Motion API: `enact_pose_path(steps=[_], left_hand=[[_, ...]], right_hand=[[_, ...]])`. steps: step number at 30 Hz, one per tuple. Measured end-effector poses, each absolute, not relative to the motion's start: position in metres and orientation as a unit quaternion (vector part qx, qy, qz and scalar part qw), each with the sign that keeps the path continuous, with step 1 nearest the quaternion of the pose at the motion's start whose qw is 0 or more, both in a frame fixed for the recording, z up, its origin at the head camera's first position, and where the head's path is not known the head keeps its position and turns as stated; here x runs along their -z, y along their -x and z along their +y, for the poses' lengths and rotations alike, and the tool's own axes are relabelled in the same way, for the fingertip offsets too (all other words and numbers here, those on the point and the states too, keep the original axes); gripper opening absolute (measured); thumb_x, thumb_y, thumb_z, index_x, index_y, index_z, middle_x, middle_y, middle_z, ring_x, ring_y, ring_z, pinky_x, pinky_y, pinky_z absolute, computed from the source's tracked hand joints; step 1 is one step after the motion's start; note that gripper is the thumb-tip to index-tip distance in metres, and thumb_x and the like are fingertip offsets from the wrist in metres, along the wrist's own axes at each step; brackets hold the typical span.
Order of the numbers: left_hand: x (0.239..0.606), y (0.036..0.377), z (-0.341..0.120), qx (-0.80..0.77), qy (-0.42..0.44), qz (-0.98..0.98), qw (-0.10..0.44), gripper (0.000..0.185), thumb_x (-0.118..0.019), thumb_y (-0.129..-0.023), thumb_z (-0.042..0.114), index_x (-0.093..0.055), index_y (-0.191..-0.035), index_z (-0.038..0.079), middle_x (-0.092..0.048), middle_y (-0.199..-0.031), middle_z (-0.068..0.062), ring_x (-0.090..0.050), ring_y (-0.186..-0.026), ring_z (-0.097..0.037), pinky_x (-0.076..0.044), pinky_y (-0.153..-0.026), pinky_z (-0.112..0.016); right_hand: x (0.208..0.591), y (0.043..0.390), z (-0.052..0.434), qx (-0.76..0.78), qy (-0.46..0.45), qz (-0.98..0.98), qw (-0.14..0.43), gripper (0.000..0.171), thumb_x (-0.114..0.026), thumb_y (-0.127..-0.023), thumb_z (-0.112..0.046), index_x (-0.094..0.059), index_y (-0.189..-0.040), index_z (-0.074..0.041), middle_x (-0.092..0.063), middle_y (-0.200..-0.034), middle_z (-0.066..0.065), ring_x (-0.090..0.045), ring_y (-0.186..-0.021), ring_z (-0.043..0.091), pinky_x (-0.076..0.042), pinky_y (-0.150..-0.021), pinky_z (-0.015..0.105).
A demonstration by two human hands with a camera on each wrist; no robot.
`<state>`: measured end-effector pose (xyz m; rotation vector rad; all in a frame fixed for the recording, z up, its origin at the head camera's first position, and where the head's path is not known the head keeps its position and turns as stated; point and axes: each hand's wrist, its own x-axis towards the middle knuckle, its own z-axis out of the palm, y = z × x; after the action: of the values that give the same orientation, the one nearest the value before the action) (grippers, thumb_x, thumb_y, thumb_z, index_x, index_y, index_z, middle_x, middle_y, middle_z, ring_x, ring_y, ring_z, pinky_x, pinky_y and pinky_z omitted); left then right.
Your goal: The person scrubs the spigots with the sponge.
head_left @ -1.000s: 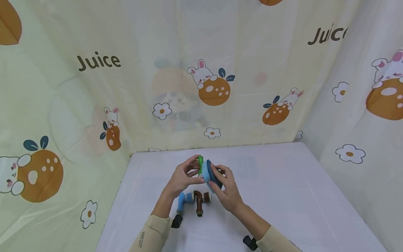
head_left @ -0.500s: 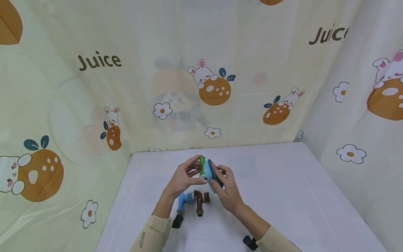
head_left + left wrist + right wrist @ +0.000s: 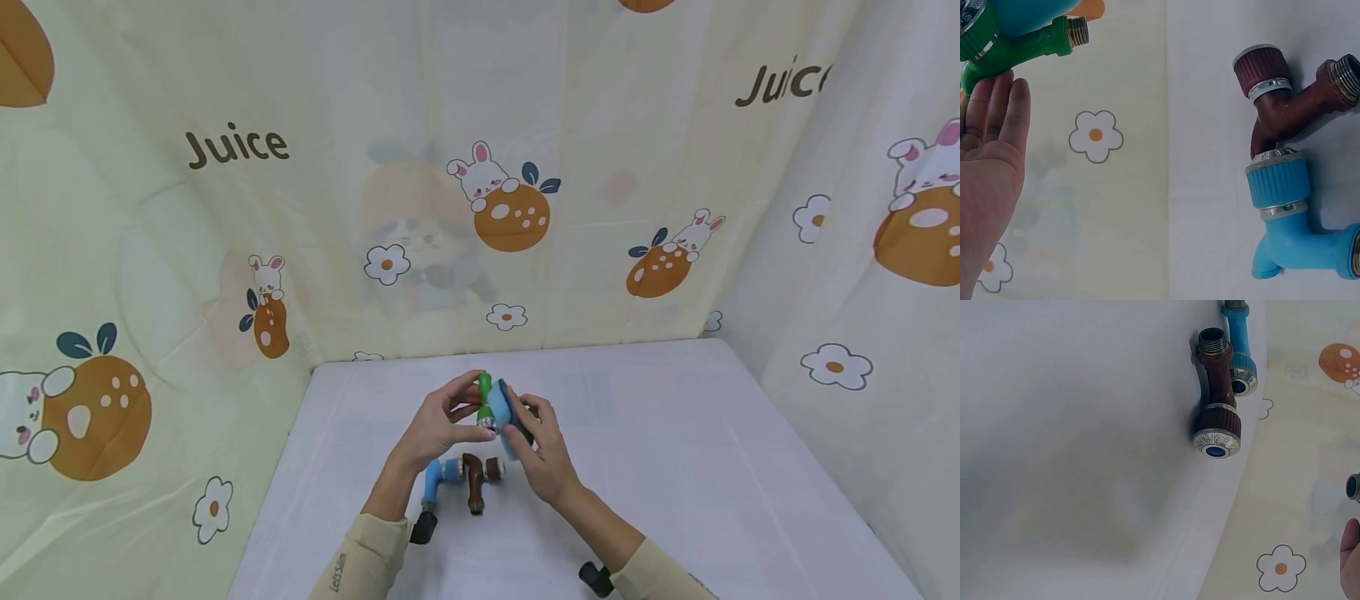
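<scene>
In the head view my left hand [image 3: 438, 421] holds a green tap [image 3: 486, 398] upright above the table, thumb near its silver-trimmed knob. In the left wrist view the green tap [image 3: 1022, 55] shows its threaded brass end, with the left fingers [image 3: 1013, 106] under its body. My right hand [image 3: 551, 458] grips a sponge [image 3: 500, 406], light blue on one face and dark blue on the other, against the tap's right side. A light blue edge of the sponge [image 3: 1029, 14] shows behind the tap. Most of the right hand is outside the right wrist view.
A blue tap [image 3: 433, 477] and a brown tap [image 3: 474, 483] lie side by side on the white table [image 3: 645, 450], below the hands. Black pieces sit by both cuffs, one at the left [image 3: 423, 527], one at the right [image 3: 596, 577]. A printed curtain [image 3: 337, 208] stands behind.
The green tap has shifted slightly right and turned, so more of its body and silver-trimmed knob shows. The sponge has moved a little right and tilted along the tap.
</scene>
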<state>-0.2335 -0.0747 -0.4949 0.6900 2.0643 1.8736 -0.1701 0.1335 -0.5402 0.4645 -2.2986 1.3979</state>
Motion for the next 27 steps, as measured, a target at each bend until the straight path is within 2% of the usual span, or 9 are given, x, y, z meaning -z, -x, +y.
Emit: enact_pose_path(steps=[2, 9, 17, 21, 27], left_hand=[[0.4945, 0.2329, -0.0744, -0.644, -0.241, 0.713, 0.134, 0.094, -0.092, -0.078, 0.011, -0.043, -0.158, 0.022, -0.063, -0.135, -0.007, -0.059, -0.133, -0.025, -0.044, -0.117, -0.04], [0.4905, 0.227, -0.0713, -0.633, -0.255, 0.717, 0.146, 0.089, -0.092, -0.077, 0.011, -0.05, -0.152, 0.033, -0.065, -0.133, -0.007, -0.06, -0.13, -0.024, -0.044, -0.118, -0.041], [0.4885, 0.2241, -0.0697, -0.624, -0.26, 0.72, 0.156, 0.091, -0.092, -0.077, 0.013, -0.048, -0.156, 0.026, -0.065, -0.134, -0.006, -0.061, -0.129, -0.024, -0.046, -0.115, -0.043], [0.488, 0.2241, -0.0705, -0.615, -0.265, 0.724, 0.166, 0.089, -0.092, -0.079, 0.015, -0.049, -0.154, 0.031, -0.064, -0.135, -0.004, -0.062, -0.126, -0.025, -0.051, -0.11, -0.043], [0.4889, 0.2243, -0.0711, -0.599, -0.272, 0.732, 0.177, 0.087, -0.091, -0.081, 0.018, -0.047, -0.155, 0.032, -0.064, -0.136, -0.003, -0.062, -0.125, -0.025, -0.053, -0.107, -0.043]], right_hand=[[0.5402, 0.17, 0.1337, -0.507, -0.164, -0.822, 0.201, 0.054, -0.056, -0.106, -0.021, -0.044, -0.159, -0.024, -0.045, -0.144, 0.008, -0.049, -0.122, 0.022, -0.052, -0.094, 0.038], [0.5405, 0.1717, 0.1346, -0.514, -0.127, -0.829, 0.181, 0.051, -0.05, -0.11, -0.027, -0.042, -0.16, -0.025, -0.046, -0.142, 0.007, -0.049, -0.118, 0.019, -0.053, -0.091, 0.033], [0.5423, 0.1731, 0.1354, -0.514, -0.111, -0.832, 0.176, 0.05, -0.049, -0.111, -0.028, -0.043, -0.16, -0.023, -0.047, -0.141, 0.01, -0.05, -0.116, 0.02, -0.054, -0.089, 0.032], [0.5436, 0.1733, 0.1353, -0.509, -0.107, -0.835, 0.182, 0.049, -0.049, -0.111, -0.028, -0.043, -0.159, -0.023, -0.048, -0.139, 0.01, -0.05, -0.115, 0.019, -0.054, -0.088, 0.031], [0.5443, 0.1732, 0.1344, -0.503, -0.099, -0.837, 0.192, 0.049, -0.051, -0.11, -0.029, -0.045, -0.158, -0.023, -0.049, -0.136, 0.009, -0.049, -0.113, 0.018, -0.054, -0.087, 0.03]])
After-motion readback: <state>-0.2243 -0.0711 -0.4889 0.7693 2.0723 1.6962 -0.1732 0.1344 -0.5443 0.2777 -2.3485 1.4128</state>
